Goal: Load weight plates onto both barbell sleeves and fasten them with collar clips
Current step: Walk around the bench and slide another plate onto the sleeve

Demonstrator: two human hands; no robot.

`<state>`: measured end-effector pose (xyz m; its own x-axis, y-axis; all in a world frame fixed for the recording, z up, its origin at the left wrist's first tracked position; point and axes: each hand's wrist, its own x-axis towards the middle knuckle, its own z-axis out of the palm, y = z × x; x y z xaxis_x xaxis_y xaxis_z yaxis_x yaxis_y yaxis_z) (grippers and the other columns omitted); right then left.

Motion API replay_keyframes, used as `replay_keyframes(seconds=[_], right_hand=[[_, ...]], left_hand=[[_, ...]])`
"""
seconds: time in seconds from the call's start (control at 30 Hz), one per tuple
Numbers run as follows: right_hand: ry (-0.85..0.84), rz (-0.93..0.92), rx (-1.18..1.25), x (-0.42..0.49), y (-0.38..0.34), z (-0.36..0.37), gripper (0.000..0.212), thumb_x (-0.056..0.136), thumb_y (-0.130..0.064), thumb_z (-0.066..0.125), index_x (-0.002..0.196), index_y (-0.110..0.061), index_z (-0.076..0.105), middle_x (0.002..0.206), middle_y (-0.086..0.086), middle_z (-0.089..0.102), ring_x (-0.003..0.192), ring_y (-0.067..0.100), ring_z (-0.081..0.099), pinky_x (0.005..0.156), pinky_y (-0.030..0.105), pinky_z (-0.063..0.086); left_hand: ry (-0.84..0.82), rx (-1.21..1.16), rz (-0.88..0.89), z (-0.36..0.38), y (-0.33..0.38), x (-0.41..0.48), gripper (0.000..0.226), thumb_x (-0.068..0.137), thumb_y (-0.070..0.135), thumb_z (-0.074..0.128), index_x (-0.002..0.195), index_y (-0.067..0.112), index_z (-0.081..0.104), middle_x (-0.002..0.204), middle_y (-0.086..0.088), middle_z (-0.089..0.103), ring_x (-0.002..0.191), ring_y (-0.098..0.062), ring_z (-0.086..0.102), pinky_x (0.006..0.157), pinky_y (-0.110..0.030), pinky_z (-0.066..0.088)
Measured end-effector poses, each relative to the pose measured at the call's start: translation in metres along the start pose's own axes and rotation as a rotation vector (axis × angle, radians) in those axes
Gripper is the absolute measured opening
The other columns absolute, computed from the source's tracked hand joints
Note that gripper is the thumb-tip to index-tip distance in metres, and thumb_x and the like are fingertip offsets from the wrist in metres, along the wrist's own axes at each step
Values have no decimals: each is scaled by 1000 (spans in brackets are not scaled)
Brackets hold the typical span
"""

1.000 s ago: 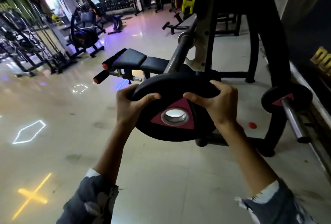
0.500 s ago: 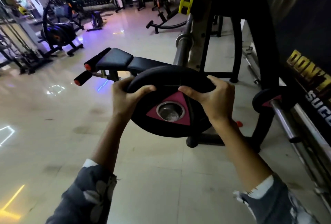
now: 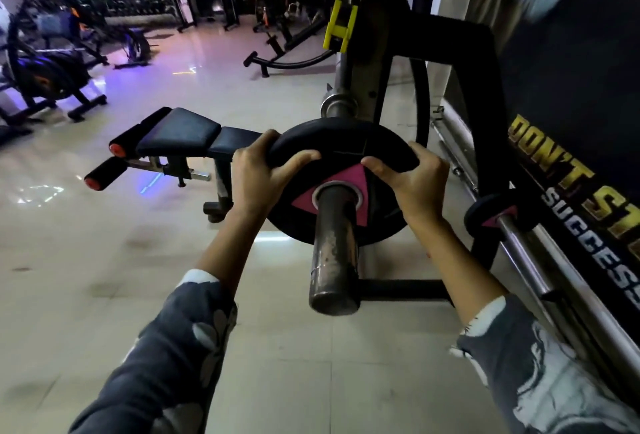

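Observation:
A black weight plate with a pink triangle around its hole sits threaded on the near barbell sleeve, whose worn end sticks out toward me. My left hand grips the plate's upper left rim, thumb on its face. On the upper right rim my right hand holds it the same way. The sleeve's steel shoulder shows behind the plate, resting in the rack upright. No collar clip is visible.
A black bench with red-capped rollers stands left of the rack. A second bar carrying a small plate leans low against the right wall. A yellow hook hangs on the upright. Other machines stand far left on tiled floor.
The plate, held in the air in front of the rack before, is now slid onto the barbell sleeve, which pokes through its hole. Both hands keep their grip on the rim.

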<state>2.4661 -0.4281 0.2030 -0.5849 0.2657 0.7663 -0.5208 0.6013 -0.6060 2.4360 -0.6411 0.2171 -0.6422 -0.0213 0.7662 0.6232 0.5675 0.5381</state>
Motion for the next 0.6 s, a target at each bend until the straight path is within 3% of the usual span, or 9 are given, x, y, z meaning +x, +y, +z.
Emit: replay_keyframes(seconds=[0.1, 0.2, 0.27, 0.37, 0.6], right_hand=[[-6, 29, 32, 21, 22, 19, 69, 61, -76, 55, 56, -7, 47, 49, 2, 47, 44, 9, 42, 43, 11, 29], [3, 47, 21, 42, 42, 37, 78, 61, -75, 57, 59, 3, 52, 51, 14, 54, 48, 24, 51, 44, 29, 39], [18, 83, 18, 57, 55, 51, 72, 62, -65, 67, 63, 6, 56, 56, 19, 59, 53, 29, 57, 48, 36, 44], [50, 151, 11, 78, 78, 70, 52, 65, -45, 77, 64, 3, 57, 58, 16, 60, 56, 26, 58, 51, 37, 46], [60, 202, 33, 127, 119, 110, 46, 66, -43, 78, 70, 0, 62, 66, 12, 65, 65, 29, 64, 57, 36, 50]], left_hand=[[-3, -7, 9, 18, -16, 21, 60, 68, 74, 58, 61, 18, 39, 46, 10, 36, 47, -10, 35, 46, -18, 26], [-11, 1, 15, 36, -31, 45, 61, 68, 75, 55, 62, 16, 42, 48, 4, 39, 50, -10, 34, 48, -21, 24], [-29, 19, 13, 51, -43, 65, 58, 68, 74, 56, 62, 18, 42, 49, 6, 37, 50, -9, 33, 48, -21, 25], [-70, 26, -14, 75, -63, 95, 58, 66, 72, 61, 62, 17, 46, 49, 8, 39, 47, -4, 33, 47, -25, 27], [-71, 64, -27, 117, -104, 147, 62, 67, 70, 62, 64, 10, 50, 50, -1, 44, 48, -11, 36, 46, -26, 25]])
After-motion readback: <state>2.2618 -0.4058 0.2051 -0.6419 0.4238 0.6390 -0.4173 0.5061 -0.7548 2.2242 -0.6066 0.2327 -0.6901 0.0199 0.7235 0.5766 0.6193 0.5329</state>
